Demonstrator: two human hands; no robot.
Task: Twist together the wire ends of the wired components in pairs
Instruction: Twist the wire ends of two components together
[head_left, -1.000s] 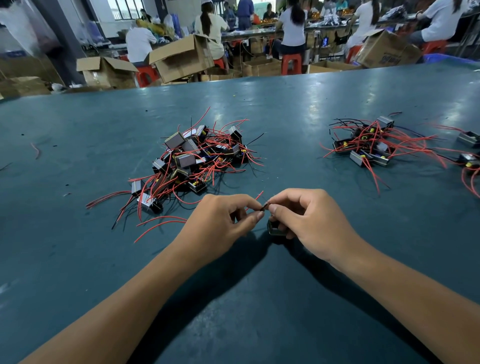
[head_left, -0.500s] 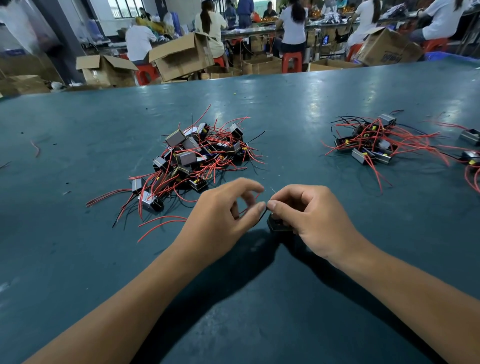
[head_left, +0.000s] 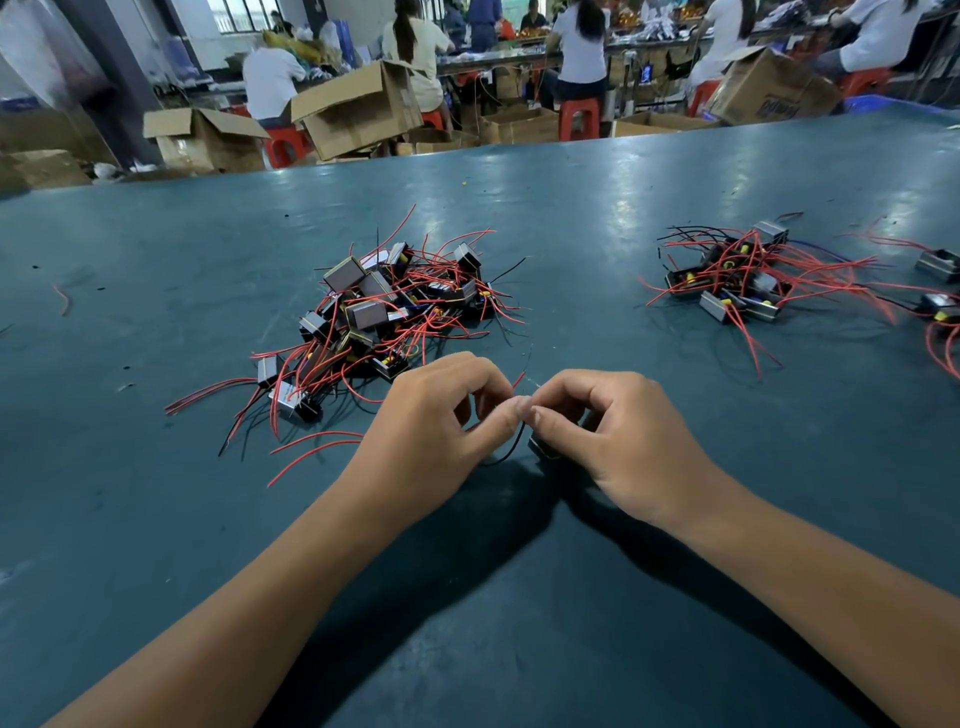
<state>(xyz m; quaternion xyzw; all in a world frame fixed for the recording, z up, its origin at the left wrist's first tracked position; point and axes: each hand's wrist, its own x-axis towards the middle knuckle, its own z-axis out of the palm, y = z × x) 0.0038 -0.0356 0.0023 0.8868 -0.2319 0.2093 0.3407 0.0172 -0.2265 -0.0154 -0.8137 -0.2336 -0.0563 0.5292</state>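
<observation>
Just near side of big component pile (head_left: 384, 312), our L hand (head_left: 441, 421) & R hand (head_left: 618, 431) pinch wire ends (head_left: 521, 395) between fingertips; black component (head_left: 543, 448) under R hand.

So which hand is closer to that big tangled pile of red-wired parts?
The left hand. It sits just in front of the big pile, almost touching its near edge. The right hand is further off to the pile's right, pinching wire ends with the left.

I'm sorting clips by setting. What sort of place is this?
Most likely a factory assembly floor. Heaps of wired components lie on a big green table, seated workers line benches behind, and open cardboard boxes stand on the floor.
</observation>
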